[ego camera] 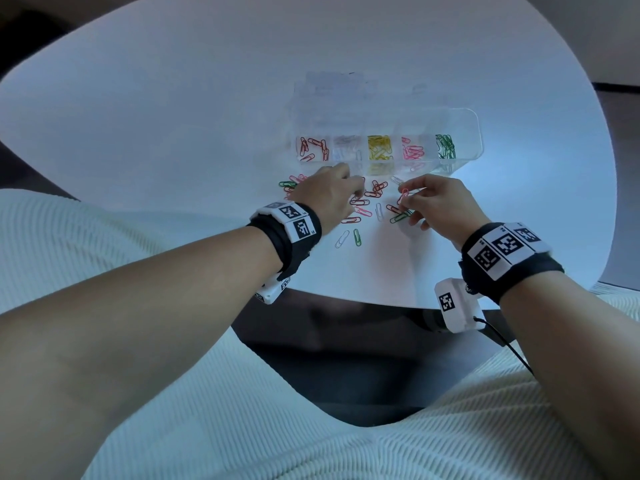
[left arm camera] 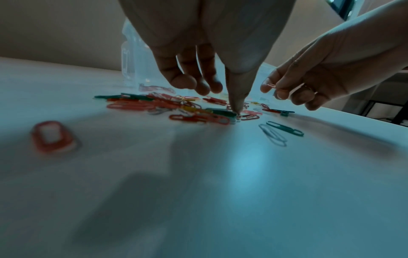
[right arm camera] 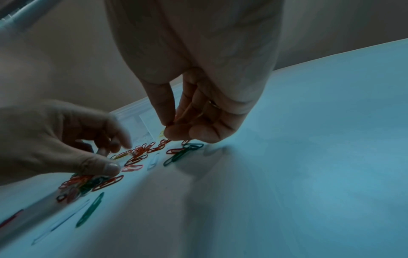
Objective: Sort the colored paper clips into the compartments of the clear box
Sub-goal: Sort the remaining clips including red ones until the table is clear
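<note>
Hands (ego camera: 332, 195) — over white table (ego camera: 173, 116)

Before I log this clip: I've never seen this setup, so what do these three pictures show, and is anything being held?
No machine here: a person's two bare hands. One picture comes from a head camera looking down; the other two from wrist cameras looking along the fingers. On the white table stands a clear box with clips already grouped by colour; loose paper clips lie before it. The right hand pinches a red clip. The left hand reaches into the pile, a fingertip touching it; whether it holds anything is unclear.
</note>
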Motion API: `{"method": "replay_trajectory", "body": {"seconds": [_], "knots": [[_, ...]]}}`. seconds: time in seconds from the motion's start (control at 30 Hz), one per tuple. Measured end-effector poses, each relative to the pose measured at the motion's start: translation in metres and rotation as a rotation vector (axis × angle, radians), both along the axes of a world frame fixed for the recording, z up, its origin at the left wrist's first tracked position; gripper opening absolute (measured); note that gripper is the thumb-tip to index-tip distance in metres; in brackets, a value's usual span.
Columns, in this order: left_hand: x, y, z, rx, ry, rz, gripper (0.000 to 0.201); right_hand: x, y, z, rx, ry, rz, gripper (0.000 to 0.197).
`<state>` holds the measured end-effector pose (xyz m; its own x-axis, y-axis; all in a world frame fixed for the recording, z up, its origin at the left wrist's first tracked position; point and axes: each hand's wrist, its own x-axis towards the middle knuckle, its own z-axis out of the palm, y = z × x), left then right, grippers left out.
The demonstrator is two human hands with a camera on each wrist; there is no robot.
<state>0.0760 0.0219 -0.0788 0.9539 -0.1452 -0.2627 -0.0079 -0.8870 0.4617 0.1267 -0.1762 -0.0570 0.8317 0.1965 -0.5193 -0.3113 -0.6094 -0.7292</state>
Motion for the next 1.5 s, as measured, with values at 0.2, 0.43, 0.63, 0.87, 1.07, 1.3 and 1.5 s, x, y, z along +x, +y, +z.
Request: {"method": "replay_trajectory", "body": {"seconds": [0.2,0.43,0.63,0.87,1.07,1.3,1.5], "knots": [[0.002,-0.008,-0.002,0.036,0.011,-0.251,0.027,0.000,0.001,0.002,0.000,-0.007,-0.003,0.017],[0.004,-0.012,-0.001,0.042,0.047,-0.085,0.018,-0.004,0.003,0.002,-0.009,-0.006,0.026,0.015],[-0.001,-0.017,0.002,0.093,0.110,-0.078,0.016,-0.015,0.014,-0.002,-0.030,0.016,0.122,0.013],[0.004,0.000,0.040,-0.167,-0.021,0.093,0.020,-0.024,0.030,0.005,0.158,0.150,-0.057,0.022],[0.003,0.041,0.061,-0.287,0.026,0.407,0.027,-0.028,0.047,0.007,0.208,0.184,-0.158,0.043],[-0.013,0.072,0.041,-0.162,0.260,0.437,0.021,-0.036,0.075,0.001,-0.121,-0.094,0.175,0.045],[-0.016,0.076,0.037,0.113,0.225,0.331,0.008,-0.052,0.102,-0.005,-0.411,-0.267,0.451,0.025]]}}
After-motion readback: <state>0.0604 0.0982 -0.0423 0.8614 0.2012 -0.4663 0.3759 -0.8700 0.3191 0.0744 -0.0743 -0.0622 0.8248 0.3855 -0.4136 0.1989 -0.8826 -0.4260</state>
